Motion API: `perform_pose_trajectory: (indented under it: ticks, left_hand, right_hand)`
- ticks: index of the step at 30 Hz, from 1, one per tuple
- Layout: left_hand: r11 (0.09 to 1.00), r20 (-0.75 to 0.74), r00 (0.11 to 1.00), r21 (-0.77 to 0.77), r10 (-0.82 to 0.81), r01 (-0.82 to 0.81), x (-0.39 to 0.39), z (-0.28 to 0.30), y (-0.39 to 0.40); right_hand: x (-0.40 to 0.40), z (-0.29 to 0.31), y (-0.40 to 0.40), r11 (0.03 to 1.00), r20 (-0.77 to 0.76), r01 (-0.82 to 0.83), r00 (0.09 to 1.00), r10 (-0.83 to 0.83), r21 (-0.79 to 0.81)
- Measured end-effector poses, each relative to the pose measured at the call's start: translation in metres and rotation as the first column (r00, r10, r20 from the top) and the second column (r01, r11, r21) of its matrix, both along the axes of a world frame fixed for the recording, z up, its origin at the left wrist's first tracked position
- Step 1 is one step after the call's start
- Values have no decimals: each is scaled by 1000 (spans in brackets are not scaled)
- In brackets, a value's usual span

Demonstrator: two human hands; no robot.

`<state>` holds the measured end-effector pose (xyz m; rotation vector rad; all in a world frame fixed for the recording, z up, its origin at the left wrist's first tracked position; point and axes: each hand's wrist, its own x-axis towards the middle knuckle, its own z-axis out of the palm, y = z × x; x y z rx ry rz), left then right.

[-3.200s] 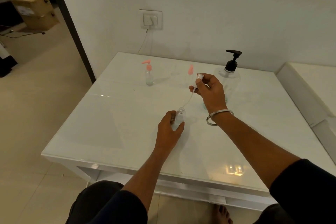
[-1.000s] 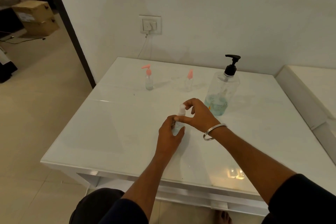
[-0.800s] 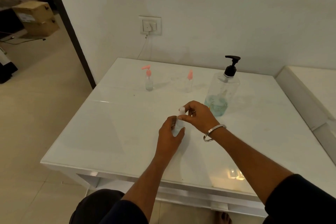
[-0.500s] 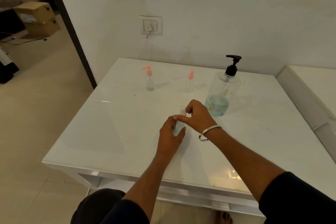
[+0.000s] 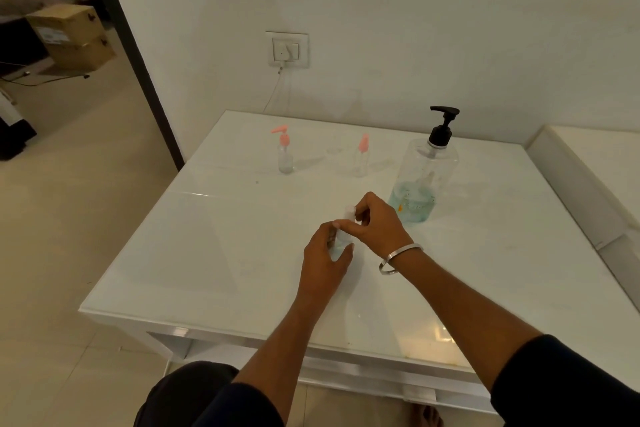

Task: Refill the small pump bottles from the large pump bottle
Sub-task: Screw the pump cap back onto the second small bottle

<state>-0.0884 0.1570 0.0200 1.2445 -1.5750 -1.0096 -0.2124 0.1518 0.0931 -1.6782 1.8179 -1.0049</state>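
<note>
A small clear bottle (image 5: pixel 341 241) stands upright at the middle of the white table (image 5: pixel 214 253). My left hand (image 5: pixel 325 262) grips its body. My right hand (image 5: pixel 375 222) pinches the white pump top (image 5: pixel 349 213) sitting on the bottle's neck. The large clear pump bottle (image 5: pixel 424 177) with a black pump and a little bluish liquid at its bottom stands just right of my hands. Two small clear bottles with pink pumps stand further back, one on the left (image 5: pixel 284 154) and one nearer the middle (image 5: pixel 361 158).
A wall socket with a cord (image 5: pixel 287 49) sits above the table's back edge. A second white surface (image 5: pixel 595 163) adjoins on the right. A doorway on the left opens to a room with cardboard boxes (image 5: pixel 74 36). My knee is below the table's front edge.
My right hand brought the white pump top with its tube down from above and seated it on the small bottle. It has since stayed on the cap with small finger shifts. The left hand kept its grip.
</note>
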Motion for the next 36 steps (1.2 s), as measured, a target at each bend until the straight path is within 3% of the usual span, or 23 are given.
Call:
perform_pose_trajectory:
  ticks: [7,16,20,24,32,36]
  left_hand:
    - [1000,-14,1000,9,-15,15,-1,2,-1]
    - [1000,-15,1000,-21,-9,9,-1,-2,-2]
    - [998,-40,999,-50,-35,33,1,-3,-1]
    - [1000,-29,999,-6,-29,29,-1,2,-1]
    - [1000,2,1000,0,6,-6,-1,0,-2]
    - [999,-40,999,-32,-28,26,0,-1,-1]
  right_hand:
    - [-10,6,1,990,-65,-140,988,142,24]
    - [2,-5,-1,1000,-46,5,999,-4,21]
    - [-4,-3,2,994,-58,-58,996,64,98]
    - [-8,4,3,987,-65,-154,986,156,41]
    - [3,-4,-2,1000,-42,10,999,-9,23]
    - [-2,-2,0,997,-78,-39,996,43,64]
